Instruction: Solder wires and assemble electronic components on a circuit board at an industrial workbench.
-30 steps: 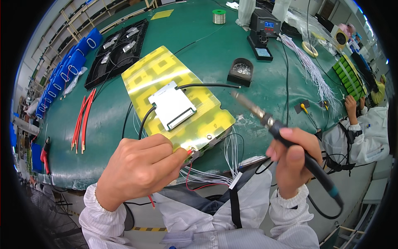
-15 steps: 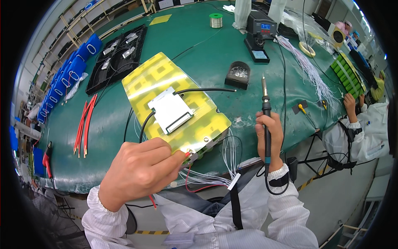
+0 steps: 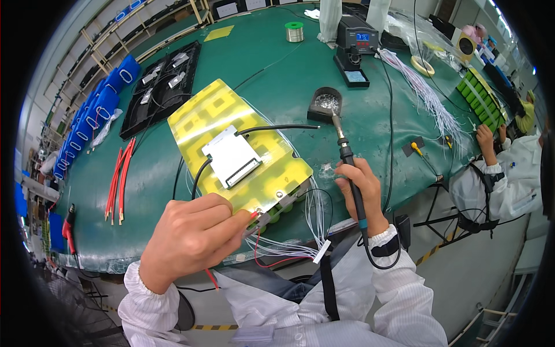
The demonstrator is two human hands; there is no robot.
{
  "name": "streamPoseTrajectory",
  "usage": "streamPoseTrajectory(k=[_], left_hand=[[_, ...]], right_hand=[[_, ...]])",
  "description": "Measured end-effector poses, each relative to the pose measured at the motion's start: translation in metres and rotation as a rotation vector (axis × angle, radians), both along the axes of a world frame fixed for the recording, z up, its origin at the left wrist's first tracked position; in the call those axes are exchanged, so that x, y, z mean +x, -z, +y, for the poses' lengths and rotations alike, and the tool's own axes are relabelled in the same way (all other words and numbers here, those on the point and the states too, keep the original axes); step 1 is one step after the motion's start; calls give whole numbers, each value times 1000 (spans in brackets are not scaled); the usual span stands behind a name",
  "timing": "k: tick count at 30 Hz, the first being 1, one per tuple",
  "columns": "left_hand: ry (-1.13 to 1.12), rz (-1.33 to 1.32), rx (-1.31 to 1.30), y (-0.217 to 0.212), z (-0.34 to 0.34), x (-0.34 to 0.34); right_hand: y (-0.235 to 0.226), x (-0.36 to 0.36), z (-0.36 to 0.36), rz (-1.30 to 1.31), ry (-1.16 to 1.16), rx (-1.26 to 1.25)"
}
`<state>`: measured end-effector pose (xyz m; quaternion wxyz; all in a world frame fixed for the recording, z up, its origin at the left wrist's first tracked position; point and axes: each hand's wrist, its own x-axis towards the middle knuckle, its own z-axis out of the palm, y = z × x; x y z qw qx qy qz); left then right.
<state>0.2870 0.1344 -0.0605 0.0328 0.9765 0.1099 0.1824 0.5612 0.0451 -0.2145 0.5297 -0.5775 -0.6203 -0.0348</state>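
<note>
A flat battery pack [image 3: 231, 124] wrapped in yellow film lies on the green table, with a white circuit board [image 3: 232, 156] on top and two black cables running from it. My left hand [image 3: 193, 237] pinches a thin red wire at the pack's near edge, beside a bundle of white wires [image 3: 289, 248]. My right hand [image 3: 361, 194] grips a black soldering iron [image 3: 347, 156] held upright, its tip near the black tip-cleaner holder [image 3: 325, 104].
A soldering station [image 3: 355, 43] and a solder spool [image 3: 294, 31] stand at the back. Black trays [image 3: 162, 87], blue parts [image 3: 95, 113] and red cables [image 3: 118, 176] lie left. White wire bundles [image 3: 430, 95] and green cells [image 3: 480, 95] lie right, where another person [image 3: 509, 168] works.
My right hand swung the soldering iron from a slanted pose over the pack's right side to upright, tip toward the cleaner holder. My left hand kept its pinch at the pack's edge.
</note>
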Motion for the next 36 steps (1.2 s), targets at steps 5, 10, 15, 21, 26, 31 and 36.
streamPoseTrajectory(k=[5,10,15,21,26,31,36], left_hand=[[-12,14,-14,0,-1,0],[-20,5,-25,0,-1,0],[-19,4,-15,0,-1,0],[-23,12,-8,0,-1,-1],[-21,2,-5,-1,-2,-2],[-19,-2,-8,1,-1,0],[-20,-17,5,3,-2,-2]], right_hand=[[0,1,-1,7,25,-12],[-1,0,0,0,24,-12],[-1,1,0,8,22,-14],[-1,0,0,10,24,-12],[-3,0,0,1,22,-12],[-1,1,0,2,23,-10],[-1,1,1,19,14,-19]])
